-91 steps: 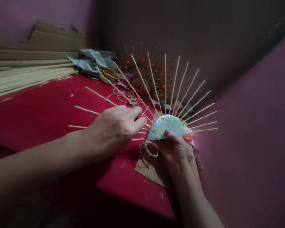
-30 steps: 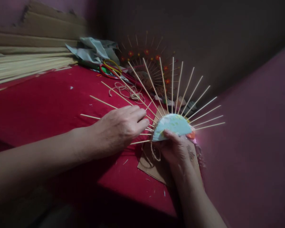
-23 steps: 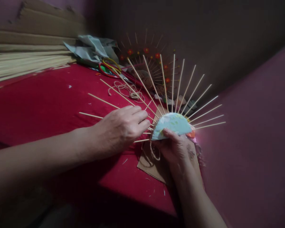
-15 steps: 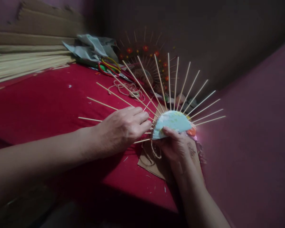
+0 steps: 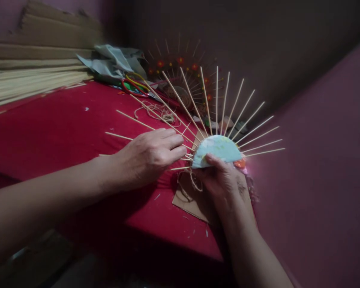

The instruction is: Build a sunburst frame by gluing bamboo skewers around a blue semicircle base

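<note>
A pale blue half-disc (image 5: 220, 148) has several thin wooden sticks (image 5: 217, 100) fanning out from its curved edge. My right hand (image 5: 223, 176) grips the half-disc at its lower straight edge, thumb on the face. My left hand (image 5: 153, 158) is closed just left of the disc, among the lower left sticks; its fingertips are pressed together around something too small to make out. A loop of twine (image 5: 195, 182) hangs from the disc's left end, above a brown cardboard piece (image 5: 192, 204).
On the red cloth (image 5: 63, 120) lie red- and yellow-handled scissors (image 5: 135, 86) and tangled twine (image 5: 160, 113). A bundle of sticks (image 5: 33, 82) lies at the left. Behind stands a decorated stick piece with red flowers (image 5: 180, 61). A purple wall (image 5: 315, 180) rises at the right.
The half-disc has tilted slightly, and its left sticks have swung a little upward and rightward. My left hand has shifted slightly left and up in view, still closed.
</note>
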### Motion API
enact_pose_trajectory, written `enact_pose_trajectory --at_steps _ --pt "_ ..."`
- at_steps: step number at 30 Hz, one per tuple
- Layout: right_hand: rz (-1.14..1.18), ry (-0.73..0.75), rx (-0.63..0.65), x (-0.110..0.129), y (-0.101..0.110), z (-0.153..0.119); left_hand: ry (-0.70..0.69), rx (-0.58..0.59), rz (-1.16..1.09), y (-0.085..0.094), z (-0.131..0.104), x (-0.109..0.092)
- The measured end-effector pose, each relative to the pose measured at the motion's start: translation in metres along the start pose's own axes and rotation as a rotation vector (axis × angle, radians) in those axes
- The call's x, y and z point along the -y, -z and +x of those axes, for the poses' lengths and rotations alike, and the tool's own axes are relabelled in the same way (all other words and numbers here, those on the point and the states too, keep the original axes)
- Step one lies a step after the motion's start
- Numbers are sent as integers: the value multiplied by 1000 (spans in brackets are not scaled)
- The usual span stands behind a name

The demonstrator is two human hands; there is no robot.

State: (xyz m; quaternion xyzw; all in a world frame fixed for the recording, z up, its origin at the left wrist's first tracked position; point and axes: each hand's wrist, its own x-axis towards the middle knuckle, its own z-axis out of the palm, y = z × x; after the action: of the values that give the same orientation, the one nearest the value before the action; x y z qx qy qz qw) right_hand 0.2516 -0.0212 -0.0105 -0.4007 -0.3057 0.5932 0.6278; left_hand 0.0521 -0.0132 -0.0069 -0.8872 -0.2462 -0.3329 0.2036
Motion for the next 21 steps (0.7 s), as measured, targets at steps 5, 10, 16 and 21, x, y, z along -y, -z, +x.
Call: enact_pose_trajectory --at_steps 5,10,16,21 --pt "23 -25 -1 -1 1 1 5 20 -16 -1 0 1" --pt "1 -27 39 -3 5 2 26 41 6 1 -1 0" --pt "-5 -57 47 -3 6 2 13 42 4 -1 -1 0" --pt "33 -32 23 -2 5 2 37 18 -11 0 -3 1"
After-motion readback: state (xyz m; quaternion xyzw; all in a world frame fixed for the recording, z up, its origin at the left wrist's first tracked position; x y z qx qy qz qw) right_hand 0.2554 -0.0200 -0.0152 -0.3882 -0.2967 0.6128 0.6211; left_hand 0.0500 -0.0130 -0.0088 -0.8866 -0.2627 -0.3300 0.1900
